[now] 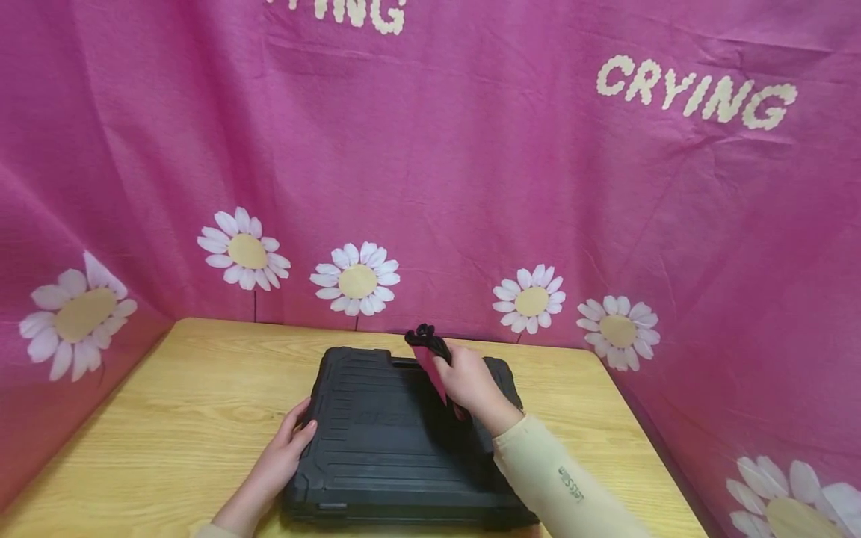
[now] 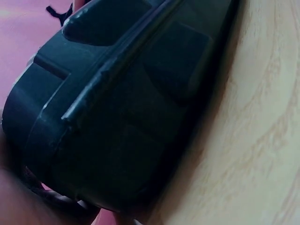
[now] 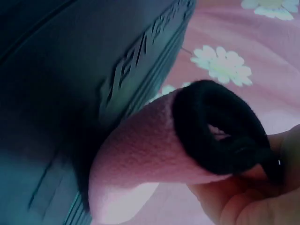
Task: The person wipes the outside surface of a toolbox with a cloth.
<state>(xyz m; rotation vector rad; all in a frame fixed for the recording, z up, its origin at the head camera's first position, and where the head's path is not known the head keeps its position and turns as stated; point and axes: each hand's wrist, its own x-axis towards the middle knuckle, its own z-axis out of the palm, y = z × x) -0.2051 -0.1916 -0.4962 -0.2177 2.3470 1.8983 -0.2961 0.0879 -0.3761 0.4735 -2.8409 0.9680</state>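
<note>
A black hard plastic case [image 1: 377,448] lies flat on the wooden table, with ribs and raised lettering on its lid. My left hand [image 1: 285,452] rests against the case's left side, fingers fairly straight along the edge; part of it shows beside the dark case wall [image 2: 117,126] in the left wrist view. Above the lid, my right hand [image 1: 467,381] grips a folded pink fleece cloth [image 3: 140,145] together with a thick black looped band [image 3: 199,126]. The cloth's lower end hangs close to the lid; whether it touches cannot be told. The right fingers are partly hidden.
The light wooden table [image 1: 202,373] extends around the case on both sides. A pink curtain [image 1: 471,149] with daisies and cream letters hangs behind the table and along both sides. The case's handle recess [image 1: 403,363] faces the far edge.
</note>
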